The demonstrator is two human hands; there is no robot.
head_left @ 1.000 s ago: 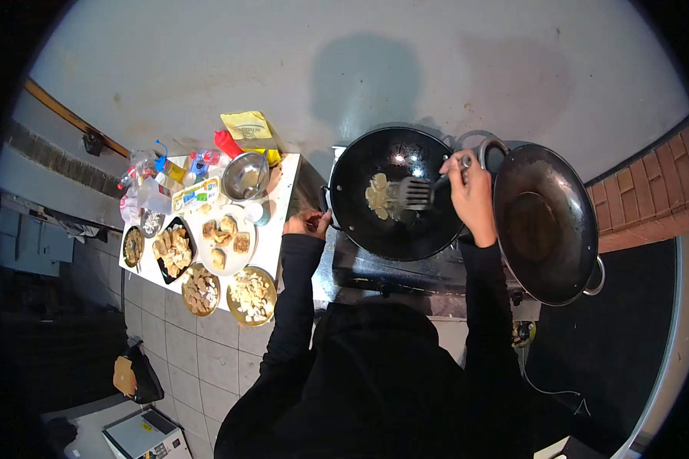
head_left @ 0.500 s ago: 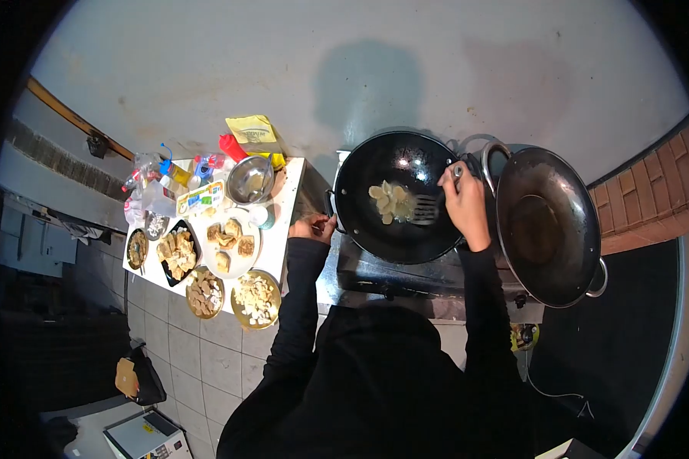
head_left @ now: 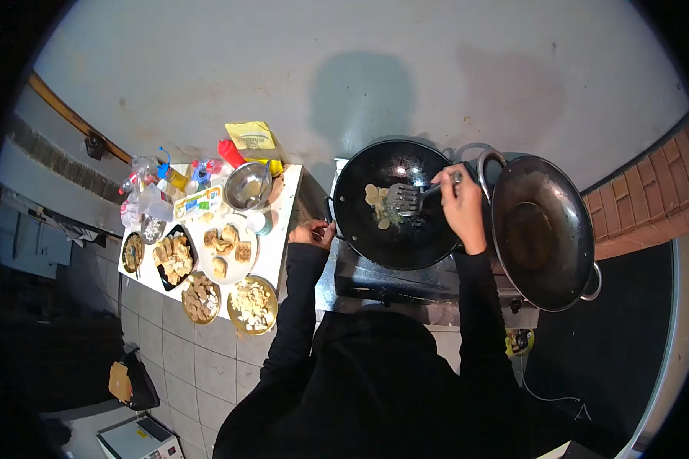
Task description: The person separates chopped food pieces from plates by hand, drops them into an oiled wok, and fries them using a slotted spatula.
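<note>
A black wok (head_left: 386, 249) sits on the stove, with pale sliced pieces of food (head_left: 377, 200) in its middle. My right hand (head_left: 462, 210) is closed around the handle of a slotted spatula (head_left: 406, 200), whose blade lies over the right part of the slices and hides some of them. At the wok's left rim, my left hand (head_left: 312, 232) is closed on the lower end of the wok's side handle (head_left: 329, 208); its fingertips are small and partly hidden.
A second, larger wok (head_left: 543, 229) leans on the right. The white table (head_left: 289, 191) on the left bears a plate of browned pieces (head_left: 241, 277), bowls of chopped food (head_left: 254, 304), a steel bowl (head_left: 248, 186), a red bottle (head_left: 230, 153) and a yellow packet (head_left: 251, 136).
The spatula has moved left and up from the wok's right side, onto the slices, which now sit slightly further left. My left hand stays at the handle. The whole view has shifted slightly.
</note>
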